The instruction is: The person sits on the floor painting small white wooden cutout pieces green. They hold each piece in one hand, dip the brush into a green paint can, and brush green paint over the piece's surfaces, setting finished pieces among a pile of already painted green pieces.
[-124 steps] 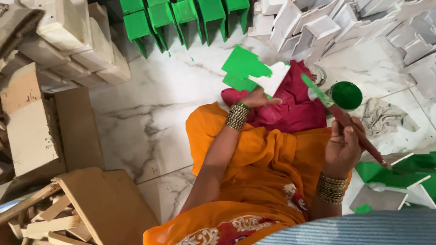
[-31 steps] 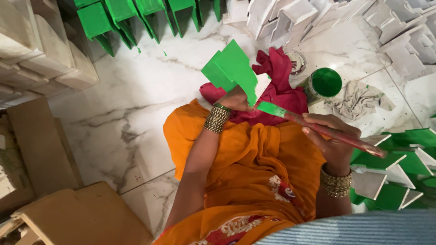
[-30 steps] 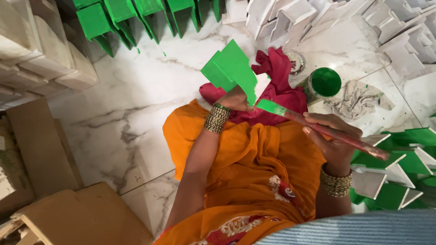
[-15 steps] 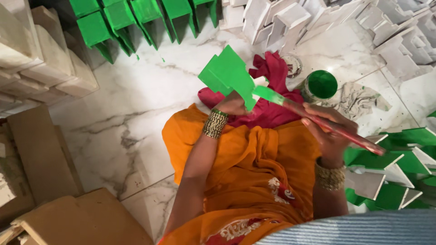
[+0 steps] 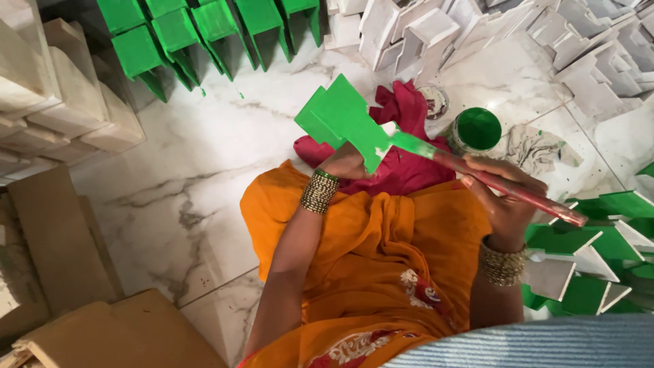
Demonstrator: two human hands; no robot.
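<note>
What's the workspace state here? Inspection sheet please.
Surface: white marble floor, grey veins, green specks at right.
Job's things: green-painted piece; paintbrush, bristles green, touching the piece's edge; open green paint tin.
Clutter: red cloth on the lap; stained rag; lid.
Grippers: left hand holds the piece from below; right hand grips the brush handle.
Cables: nothing seen.
Surroundings: green pieces in a row at top; unpainted white pieces top right; bare wood blocks left; more painted pieces right.

Wooden piece [image 5: 340, 119] is coated in matt green paint; floor [image 5: 197, 177] is seen as glossy veined marble; orange cloth [image 5: 381, 259] is draped, soft, embroidered; bangles [image 5: 319, 191] look metallic.
</note>
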